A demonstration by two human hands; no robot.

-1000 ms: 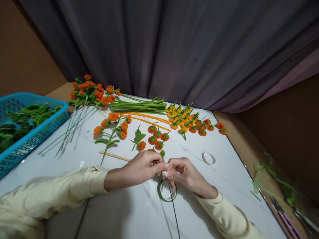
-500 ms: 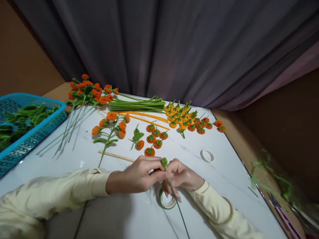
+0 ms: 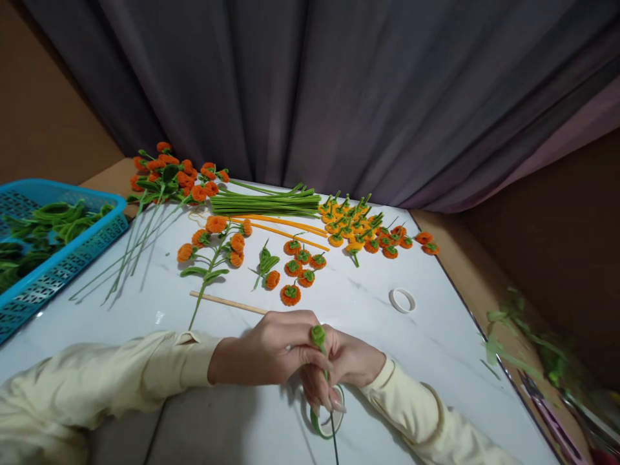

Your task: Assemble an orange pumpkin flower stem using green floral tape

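looking down on a white marbled tabletop (image 3: 358, 290), with two bare hands meeting near its front. in the left hand (image 3: 276, 349), a narrow pinch of thumb and forefinger just below the green bud (image 3: 318, 334) at the top of a thin wire stem (image 3: 334, 439). behind and beneath that stem, the curled fingers of the right hand (image 3: 351, 356); grip partly hidden, so cannot tell how firmly closed. below those fingertips, a roll of green tape (image 3: 314, 423). as for progress, judging by the lay of things: off to the left, one complete-looking spray (image 3: 207, 278) with six orange heads and a pair of leaves; farther back, near a blue basket (image 3: 72, 265) of green leaves, a heap of stemmed orange heads (image 3: 167, 169). on the stem in hand, only the bud in view, without any orange head or leaf, so probably an early stage. left unattached: six loose orange heads (image 3: 293, 268) just beyond the hands, a small leaf cluster (image 3: 266, 263) with an orange head beside it, many yellow-orange heads (image 3: 346, 223) at back right, and a bundle of green chenille stems (image 3: 266, 203). also nearby, a wooden stick (image 3: 227, 301) and, to the right, a white ring (image 3: 393, 302).
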